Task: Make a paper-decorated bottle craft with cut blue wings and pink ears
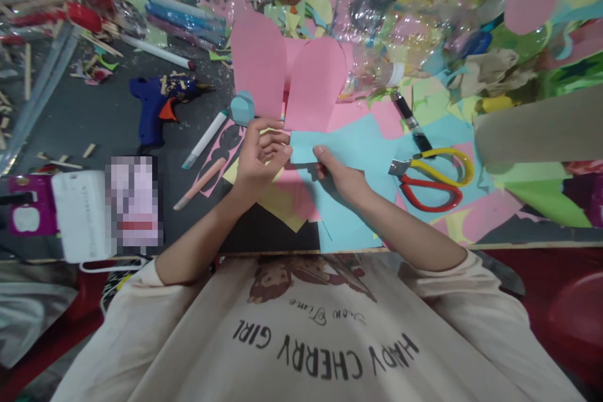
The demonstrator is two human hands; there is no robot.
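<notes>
A small light blue piece of paper point(302, 147) is held out flat above the table in front of me. My right hand point(342, 169) pinches its right part, thumb on top and fingers curled beneath. At its left end my left hand point(264, 154) has curled fingers, the thumb tip against the paper's edge; the exact contact is partly hidden. Below lie a larger light blue sheet point(348, 217) and a yellow sheet point(287, 210). Two large pink rounded paper shapes point(259, 63) stand just beyond my hands. Scissors point(431, 179) with yellow and red handles lie right of my right hand.
Left of my hands lie a blue glue gun point(153, 107), a marker point(205, 138), a peach-coloured pen point(200, 183) and a pink paper cut-out point(221, 157). A black-handled cutter point(411, 118) rests beyond the scissors. A white device point(81, 217) sits near the table edge. Plastic bottles point(372, 75) and scraps crowd the back.
</notes>
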